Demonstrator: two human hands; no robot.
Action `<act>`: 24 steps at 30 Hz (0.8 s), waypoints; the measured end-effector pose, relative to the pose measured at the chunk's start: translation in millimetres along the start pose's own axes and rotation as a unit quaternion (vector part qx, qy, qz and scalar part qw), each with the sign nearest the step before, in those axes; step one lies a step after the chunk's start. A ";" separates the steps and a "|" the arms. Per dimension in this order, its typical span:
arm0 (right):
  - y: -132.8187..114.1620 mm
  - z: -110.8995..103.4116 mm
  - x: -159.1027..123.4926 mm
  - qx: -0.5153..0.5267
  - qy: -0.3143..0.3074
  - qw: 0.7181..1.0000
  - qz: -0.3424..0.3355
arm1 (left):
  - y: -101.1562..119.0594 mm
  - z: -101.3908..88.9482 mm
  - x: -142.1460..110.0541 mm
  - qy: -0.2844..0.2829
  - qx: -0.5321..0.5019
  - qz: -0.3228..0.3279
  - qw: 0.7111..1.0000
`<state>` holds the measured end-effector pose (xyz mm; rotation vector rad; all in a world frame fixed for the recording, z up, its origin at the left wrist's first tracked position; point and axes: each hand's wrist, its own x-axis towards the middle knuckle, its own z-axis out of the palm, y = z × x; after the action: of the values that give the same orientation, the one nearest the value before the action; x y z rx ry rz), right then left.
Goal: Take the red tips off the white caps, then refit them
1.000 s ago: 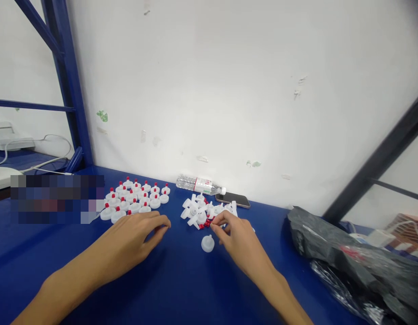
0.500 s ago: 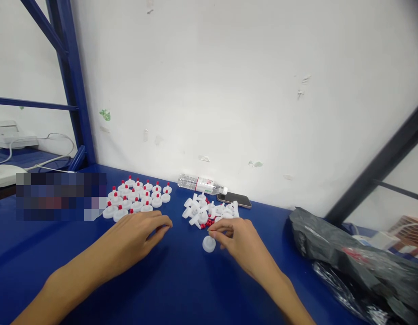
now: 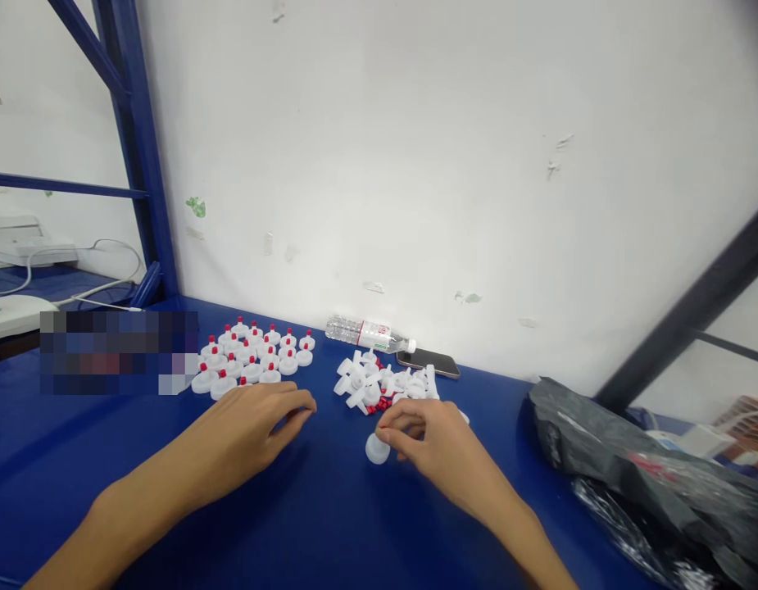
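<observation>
My right hand [image 3: 431,442] is curled in a pinch just above a single white plastic cap [image 3: 376,450] on the blue table [image 3: 317,524]; what the fingertips hold is too small to make out. Behind it lies a loose heap of white caps and small red plugs [image 3: 382,387]. My left hand [image 3: 249,430] rests palm down on the table with its fingers loosely stretched, holding nothing. Just beyond it stand several white caps fitted with red plugs [image 3: 252,360], set out in rows.
A plastic water bottle [image 3: 369,333] lies on its side by the white wall, with a phone [image 3: 428,362] next to it. A crumpled black plastic bag [image 3: 649,475] fills the right side. Blue shelf posts [image 3: 138,156] rise at the left.
My right hand drew back from the loose heap toward the single white cap and closed into a pinch over it. The left hand stayed put.
</observation>
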<state>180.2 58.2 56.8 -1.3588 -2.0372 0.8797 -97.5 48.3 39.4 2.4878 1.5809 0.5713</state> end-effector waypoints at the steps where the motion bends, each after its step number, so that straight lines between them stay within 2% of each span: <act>1: 0.9 0.9 0.4 -0.009 0.000 1.000 0.000 | -0.6 0.5 0.0 0.003 -0.001 0.003 1.000; 9: 8.8 9.1 5.9 -0.002 -0.003 0.999 0.040 | -4.1 4.7 0.9 0.019 -0.010 0.019 1.000; 13: 9.3 20.8 6.1 0.026 -0.005 0.999 0.038 | 13.6 3.9 -1.9 0.002 -0.079 0.049 0.996; 16: 6.4 25.7 3.9 0.067 -0.049 0.996 0.017 | 30.8 4.9 -5.7 -0.038 -0.126 0.053 0.990; 19: 2.0 18.4 1.3 0.087 -0.083 0.993 0.005 | 40.1 10.8 -6.7 -0.048 -0.119 0.041 0.991; 24: -0.2 -2.5 -0.2 0.093 -0.052 0.994 -0.003 | 44.5 25.2 -2.2 -0.046 -0.073 0.064 0.994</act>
<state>182.0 58.5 58.5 -1.2274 -1.9798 1.1282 -51.1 28.9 29.8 2.4791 1.3057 0.5583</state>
